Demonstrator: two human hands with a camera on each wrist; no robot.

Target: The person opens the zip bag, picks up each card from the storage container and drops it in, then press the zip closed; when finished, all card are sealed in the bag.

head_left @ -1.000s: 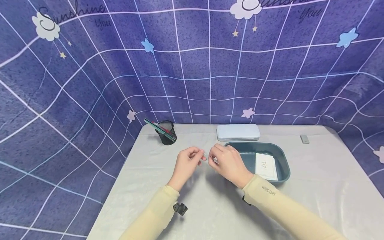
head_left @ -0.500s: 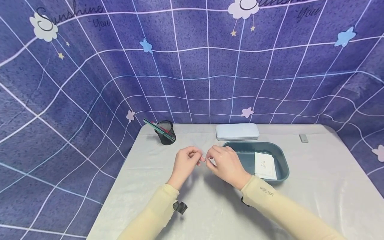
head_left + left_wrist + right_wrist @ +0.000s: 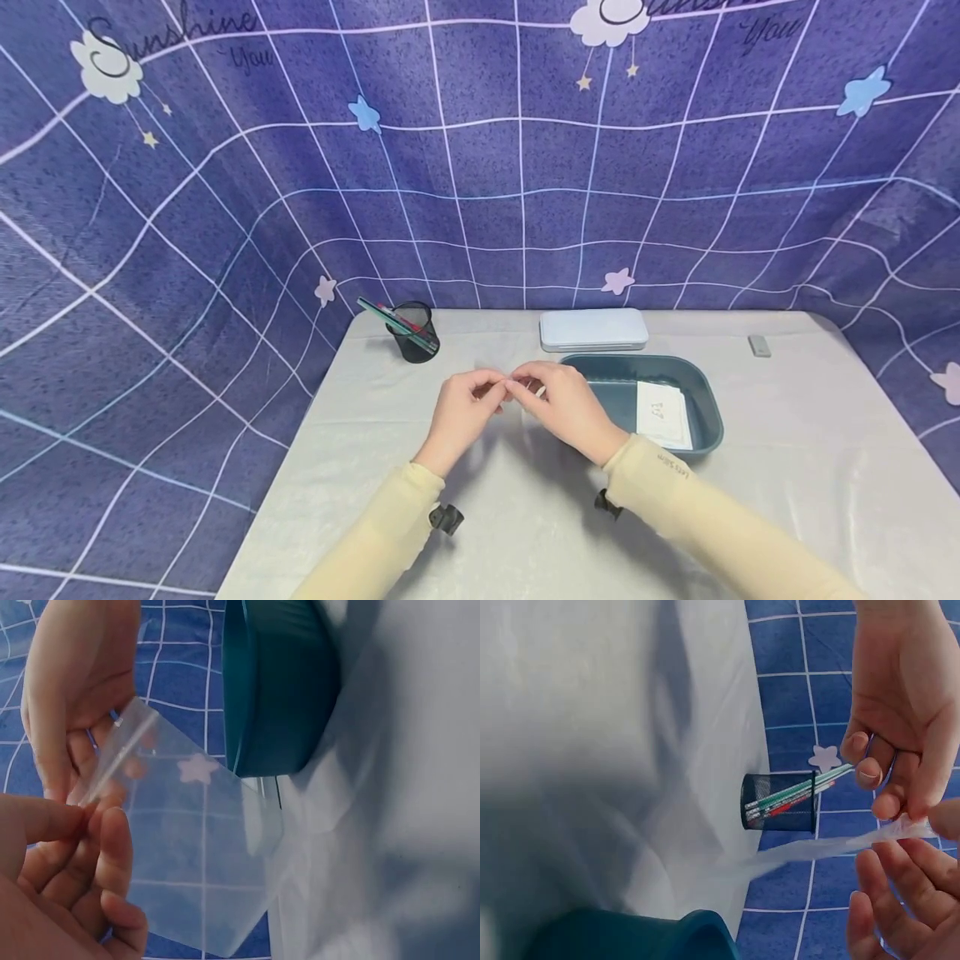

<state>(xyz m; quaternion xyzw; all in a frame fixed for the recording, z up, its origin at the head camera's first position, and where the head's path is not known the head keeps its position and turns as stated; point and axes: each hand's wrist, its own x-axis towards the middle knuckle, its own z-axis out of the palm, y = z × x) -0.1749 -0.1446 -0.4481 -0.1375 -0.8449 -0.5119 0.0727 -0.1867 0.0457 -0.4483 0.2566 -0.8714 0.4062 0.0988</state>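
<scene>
A clear plastic bag (image 3: 202, 847) hangs down from the fingertips of both hands, above the table. Its upper edge, with a folded strip along it, is pinched between thumb and fingers on each side. The left hand (image 3: 460, 408) grips one part of this edge. Right beside it, the right hand (image 3: 566, 412) pinches the same edge, the two thumbs meeting in the head view. From the right wrist view the bag (image 3: 802, 851) appears edge-on and thin. In the head view it is mostly hidden behind the hands.
A dark teal basin (image 3: 708, 433) with white cards (image 3: 663, 415) inside stands by the right hand. Behind it lies a light blue case (image 3: 594, 330). A black mesh cup (image 3: 417, 343) of pencils is at back left, a small grey block (image 3: 759, 346) at back right.
The right hand has shifted slightly left and its fingers have straightened somewhat. The gap between the two hands' fingertips has narrowed until they meet. The left hand stays almost in place.
</scene>
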